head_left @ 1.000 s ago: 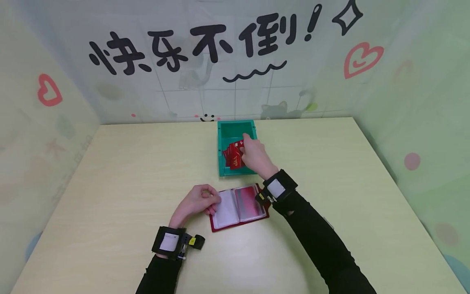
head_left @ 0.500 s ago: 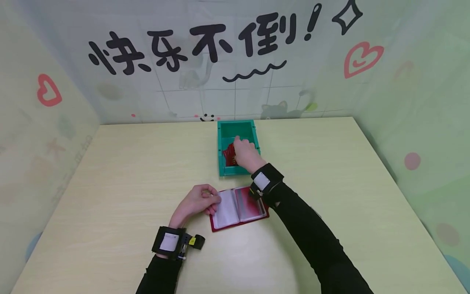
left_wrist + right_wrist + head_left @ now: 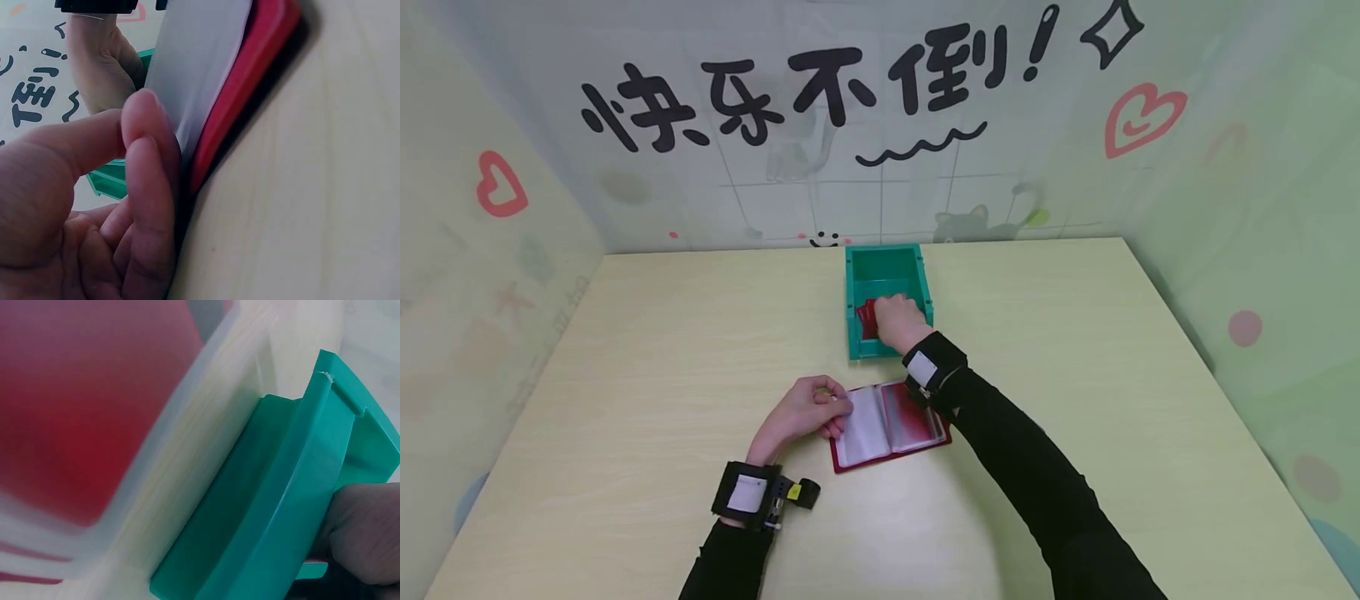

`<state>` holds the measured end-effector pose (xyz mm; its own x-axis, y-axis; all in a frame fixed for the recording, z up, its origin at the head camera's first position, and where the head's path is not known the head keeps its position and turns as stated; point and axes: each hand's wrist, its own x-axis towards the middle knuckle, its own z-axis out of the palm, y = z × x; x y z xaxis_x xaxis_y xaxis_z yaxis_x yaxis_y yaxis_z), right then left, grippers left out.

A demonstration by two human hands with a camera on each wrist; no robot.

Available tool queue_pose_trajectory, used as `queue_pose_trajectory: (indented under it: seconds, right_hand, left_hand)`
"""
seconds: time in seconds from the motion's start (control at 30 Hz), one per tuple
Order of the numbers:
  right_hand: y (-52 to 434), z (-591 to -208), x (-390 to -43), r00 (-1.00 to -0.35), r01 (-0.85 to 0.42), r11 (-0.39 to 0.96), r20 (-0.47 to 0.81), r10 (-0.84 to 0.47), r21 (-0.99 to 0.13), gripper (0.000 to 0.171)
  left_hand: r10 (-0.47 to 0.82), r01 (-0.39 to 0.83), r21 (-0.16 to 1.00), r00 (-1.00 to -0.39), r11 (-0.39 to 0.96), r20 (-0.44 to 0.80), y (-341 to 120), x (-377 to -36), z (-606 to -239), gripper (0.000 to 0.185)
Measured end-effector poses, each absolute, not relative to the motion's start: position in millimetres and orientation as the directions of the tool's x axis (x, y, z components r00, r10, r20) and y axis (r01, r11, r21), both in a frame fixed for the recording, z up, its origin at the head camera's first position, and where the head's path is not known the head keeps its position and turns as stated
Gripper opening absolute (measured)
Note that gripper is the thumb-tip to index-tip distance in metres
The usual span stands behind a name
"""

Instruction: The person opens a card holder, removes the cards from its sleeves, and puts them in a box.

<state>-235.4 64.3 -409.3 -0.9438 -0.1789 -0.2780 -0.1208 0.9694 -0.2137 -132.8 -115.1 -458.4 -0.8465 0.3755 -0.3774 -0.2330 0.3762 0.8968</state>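
Note:
A small red card holder [image 3: 891, 457] lies spread on the table with clear plastic sleeves. My left hand [image 3: 811, 408] is at its left side; the left wrist view shows thumb and finger pinching the edge of a translucent sleeve page [image 3: 201, 59] above the red cover [image 3: 253, 78]. In the right-hand sleeve sits a pinkish-red card [image 3: 912, 412]. Beyond the holder stands a green plastic box [image 3: 887, 263] with several red cards [image 3: 868, 319] inside. My right hand [image 3: 900, 321] reaches into the box over those cards, its fingertips hidden; I cannot tell whether it grips one.
Under everything is a pale wooden table [image 3: 647, 400]. A printed backdrop [image 3: 760, 200] with large black characters rises behind the table, and patterned green panels [image 3: 1247, 250] flank it. The box stands at the table's back edge.
My right hand has shifted left and toward me within the box, now covering the card lettered VIP. The left hand keeps its place at the holder.

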Motion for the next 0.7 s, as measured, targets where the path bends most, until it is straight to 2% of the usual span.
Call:
queue_pose_trajectory:
  seconds: [0.17,0.33,0.43,0.53,0.7]
  right_hand:
    - [66.9,-411.7,-233.9,-0.954,-0.147,0.963,-0.226,-0.199,-0.224,0.026]
    - [72.3,-406.1,-216.5,-0.965,-0.219,0.932,-0.077,-0.251,-0.287,0.026]
    - [81.6,-396.7,-195.3,-0.961,-0.264,0.893,0.020,-0.276,-0.364,0.031]
    - [98.1,-391.2,-171.5,-0.953,-0.297,0.834,0.090,-0.289,-0.465,0.035]
    - [130.3,-405.1,-142.4,-0.953,-0.251,0.671,0.057,-0.297,-0.698,0.029]
  left_hand:
    - [0.369,-0.231,0.895,-0.849,0.382,-0.377,-113.3,-132.6,-458.0,0.027]
    - [0.298,-0.228,0.860,-0.872,0.456,-0.389,-111.1,-131.3,-460.2,0.035]
    - [0.237,-0.203,0.827,-0.898,0.525,-0.371,-107.8,-129.4,-459.3,0.039]
    - [0.199,-0.119,0.793,-0.936,0.597,-0.291,-100.8,-126.2,-453.9,0.039]
    - [0.219,0.088,0.701,-0.971,0.708,-0.099,-81.0,-119.3,-440.0,0.035]
